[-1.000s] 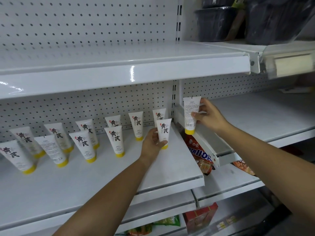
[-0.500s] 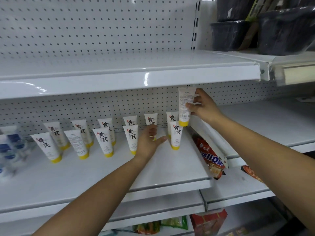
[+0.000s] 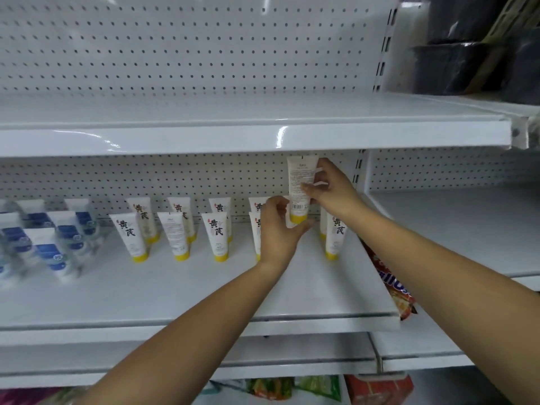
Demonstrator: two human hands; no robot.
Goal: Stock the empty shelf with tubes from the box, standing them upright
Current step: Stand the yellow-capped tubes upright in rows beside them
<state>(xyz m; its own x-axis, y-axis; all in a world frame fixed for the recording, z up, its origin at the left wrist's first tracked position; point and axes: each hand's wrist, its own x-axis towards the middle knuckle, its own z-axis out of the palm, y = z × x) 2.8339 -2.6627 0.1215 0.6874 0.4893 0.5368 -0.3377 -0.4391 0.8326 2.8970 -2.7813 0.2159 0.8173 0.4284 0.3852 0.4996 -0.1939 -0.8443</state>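
Observation:
My right hand [image 3: 330,188] pinches a white tube with a yellow cap [image 3: 298,182], held cap down and upright just under the upper shelf's edge. My left hand [image 3: 276,232] curls round that tube's cap end from below. Under them, the white middle shelf [image 3: 204,287] carries several matching tubes [image 3: 217,235] standing on their yellow caps in two rows. One more standing tube [image 3: 335,235] is just right of my hands. The box is out of sight.
Blue-and-white tubes [image 3: 43,247] crowd the shelf's left end. A red snack packet [image 3: 393,285] hangs off the shelf's right edge. Dark tubs [image 3: 450,68] sit on the top right shelf. The upper shelf's lip [image 3: 263,138] is close above the held tube.
My left hand let go of the standing front-row tube and rose to the held tube's cap. My right hand carried that tube left, over the shelf.

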